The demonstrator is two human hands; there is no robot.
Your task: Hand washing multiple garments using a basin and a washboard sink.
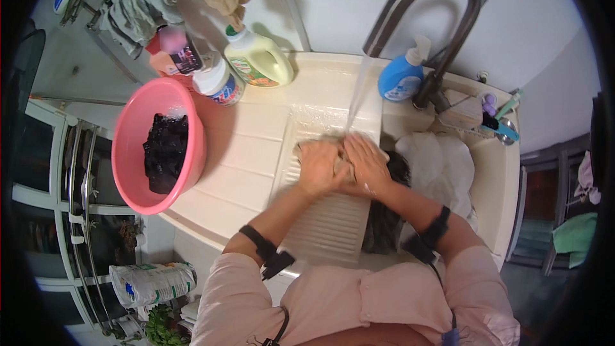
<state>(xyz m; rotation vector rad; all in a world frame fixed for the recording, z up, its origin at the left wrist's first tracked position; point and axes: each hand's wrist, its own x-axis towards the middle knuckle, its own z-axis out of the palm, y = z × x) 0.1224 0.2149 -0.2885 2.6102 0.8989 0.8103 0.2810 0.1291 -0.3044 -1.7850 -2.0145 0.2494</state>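
Note:
A wet greyish-beige cloth [342, 173] is bunched on the ribbed washboard [326, 226] of a cream laundry sink. My left hand [318, 163] grips its left side, fingers pointing away from me. On its right side, my right hand [365, 161] presses down and holds it, with a little foam near the wrist. Both hands are slightly blurred. Water streams from the dark metal faucet [374, 48] onto the far edge of the cloth, by my fingertips. Dark fabric [382, 226] and white fabric [435, 163] lie in the basin to the right, partly hidden by my right forearm.
A pink plastic basin [199, 158] with wet black fabric [166, 154] stands left. Behind it are a white tub [218, 81], a phone [185, 55] and a yellowish detergent jug [259, 60]. A blue pump bottle [401, 77] stands beside the faucet. Brushes [502, 127] sit at the right rim.

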